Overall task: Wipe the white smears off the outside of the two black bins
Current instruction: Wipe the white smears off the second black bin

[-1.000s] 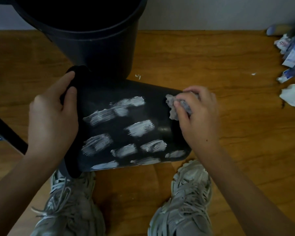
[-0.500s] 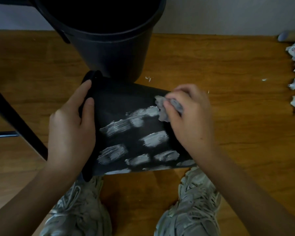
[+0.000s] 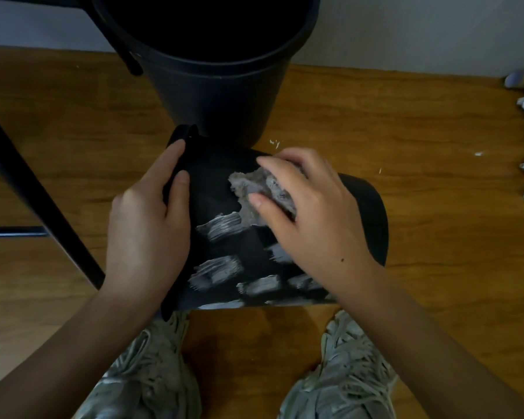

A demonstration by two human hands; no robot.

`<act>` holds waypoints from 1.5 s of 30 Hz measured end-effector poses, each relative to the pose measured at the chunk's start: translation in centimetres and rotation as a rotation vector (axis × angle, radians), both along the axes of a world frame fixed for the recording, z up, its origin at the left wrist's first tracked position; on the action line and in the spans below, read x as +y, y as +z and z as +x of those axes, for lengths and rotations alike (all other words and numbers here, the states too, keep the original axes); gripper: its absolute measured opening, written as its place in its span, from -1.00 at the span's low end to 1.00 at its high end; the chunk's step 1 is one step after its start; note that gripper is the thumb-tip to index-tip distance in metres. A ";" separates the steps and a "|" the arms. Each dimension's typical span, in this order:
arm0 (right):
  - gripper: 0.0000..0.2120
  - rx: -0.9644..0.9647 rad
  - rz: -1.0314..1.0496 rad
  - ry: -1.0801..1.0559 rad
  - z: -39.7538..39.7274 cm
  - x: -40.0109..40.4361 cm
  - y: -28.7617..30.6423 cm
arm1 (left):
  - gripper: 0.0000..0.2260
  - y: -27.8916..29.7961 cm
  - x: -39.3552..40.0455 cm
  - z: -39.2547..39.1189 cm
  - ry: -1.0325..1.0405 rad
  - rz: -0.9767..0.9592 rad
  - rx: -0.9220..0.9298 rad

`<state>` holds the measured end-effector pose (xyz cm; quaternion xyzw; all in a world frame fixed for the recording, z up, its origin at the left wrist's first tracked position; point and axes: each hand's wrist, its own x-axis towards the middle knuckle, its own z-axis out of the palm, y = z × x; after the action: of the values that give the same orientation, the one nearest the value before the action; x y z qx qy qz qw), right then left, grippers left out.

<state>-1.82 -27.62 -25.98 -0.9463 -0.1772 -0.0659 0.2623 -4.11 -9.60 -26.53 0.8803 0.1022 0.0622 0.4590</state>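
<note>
- Head view, looking down between the person's shoes [image 3: 146, 376]: one black bin [image 3: 224, 243] lies on its side on the wooden floor [image 3: 436, 267], its rim to the left, just in front of a second black bin [image 3: 221, 95] that stands upright and touches it.
- The left hand [image 3: 146, 234] is clamped on the lying bin's rim, thumb and fingers curled round the edge to steady it.
- The right hand [image 3: 309, 216] is closed on a crumpled grey wipe [image 3: 254, 189], pressing it against the upper part of the bin's side.
- I'd say the wiping is at an early stage: several white smears [image 3: 221, 225] sit below the wipe, untouched.
- The next move calls for dragging the wipe down over those patches, and probably rolling the bin towards the lower ones.
- The right hand covers part of the smeared area; the bin's underside is hidden; whether the upright bin carries smears I cannot tell.
</note>
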 end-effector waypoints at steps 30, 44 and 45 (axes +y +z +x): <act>-0.66 -0.146 0.249 -0.383 1.7 -7.2 5.0 | -0.64 1.1 -0.4 -0.1 0.011 0.135 0.011; -0.66 0.054 0.068 -0.136 -0.1 -1.4 1.8 | -0.65 0.9 -0.1 -0.5 -0.004 0.091 0.003; -0.66 0.103 0.113 -0.155 0.0 -1.7 1.8 | -0.65 0.9 -0.1 -0.4 0.000 0.086 0.004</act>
<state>-1.79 -29.33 -24.20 -0.9429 -0.0856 -0.0472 0.3183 -4.50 -9.67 -25.68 0.8994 0.1003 0.0647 0.4205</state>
